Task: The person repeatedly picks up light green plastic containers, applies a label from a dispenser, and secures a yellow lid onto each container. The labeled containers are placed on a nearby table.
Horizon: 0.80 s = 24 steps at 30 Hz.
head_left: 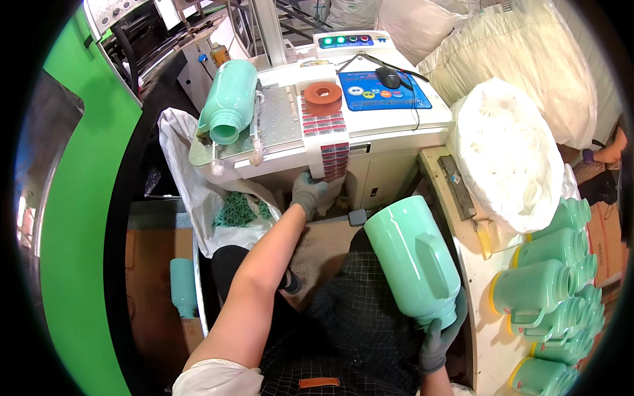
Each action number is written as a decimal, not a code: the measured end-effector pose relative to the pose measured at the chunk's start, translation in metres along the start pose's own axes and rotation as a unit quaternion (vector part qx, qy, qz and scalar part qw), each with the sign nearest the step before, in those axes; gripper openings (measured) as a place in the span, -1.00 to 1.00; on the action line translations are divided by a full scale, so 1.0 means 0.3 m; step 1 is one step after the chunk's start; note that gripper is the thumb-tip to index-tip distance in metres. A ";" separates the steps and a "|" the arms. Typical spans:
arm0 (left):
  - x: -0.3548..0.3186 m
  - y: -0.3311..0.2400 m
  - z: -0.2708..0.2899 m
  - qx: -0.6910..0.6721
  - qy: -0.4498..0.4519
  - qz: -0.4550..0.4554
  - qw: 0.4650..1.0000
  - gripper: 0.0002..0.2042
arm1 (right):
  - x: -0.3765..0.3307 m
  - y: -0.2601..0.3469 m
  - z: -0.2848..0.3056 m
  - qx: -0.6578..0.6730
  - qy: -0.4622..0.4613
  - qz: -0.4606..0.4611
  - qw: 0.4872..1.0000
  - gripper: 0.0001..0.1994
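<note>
The right hand (438, 344) grasps the green bottle (411, 254) by its neck, likely baring the body beyond; left hand (308, 194) (closure unclear) meets the label strip (335, 158).

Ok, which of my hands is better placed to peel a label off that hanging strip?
Probably your left hand: it is at the lower part of the label strip, while your right hand is farther away and occupied holding the mint-green handled bottle.

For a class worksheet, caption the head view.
Left hand at a hanging label strip, right hand holding a green jug by its neck.
</note>
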State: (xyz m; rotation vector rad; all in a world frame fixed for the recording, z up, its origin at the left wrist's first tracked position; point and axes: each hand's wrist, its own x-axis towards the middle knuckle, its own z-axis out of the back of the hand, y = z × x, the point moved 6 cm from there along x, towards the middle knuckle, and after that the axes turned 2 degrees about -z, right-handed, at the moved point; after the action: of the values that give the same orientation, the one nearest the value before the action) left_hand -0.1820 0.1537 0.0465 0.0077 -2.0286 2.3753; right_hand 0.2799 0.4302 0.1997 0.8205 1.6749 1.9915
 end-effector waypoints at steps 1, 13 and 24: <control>-0.028 0.009 -0.015 0.102 0.005 0.011 0.995 -0.57 | -0.021 -0.017 -0.001 -0.006 0.000 0.000 1.000 0.04; -0.471 -0.446 0.110 0.138 -0.095 -0.269 0.949 -0.74 | -0.060 -0.006 -0.039 -0.035 0.010 0.037 0.999 0.03; -0.670 -0.484 0.081 -0.073 -0.060 -0.167 0.981 -0.89 | -0.131 -0.024 -0.083 -0.018 0.053 0.047 0.997 0.06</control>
State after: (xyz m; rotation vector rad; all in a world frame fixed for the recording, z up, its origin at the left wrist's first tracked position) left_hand 0.0212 0.1502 0.1905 0.4611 -2.0521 2.0639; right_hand 0.2920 0.3881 0.1831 0.8075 1.6810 2.1574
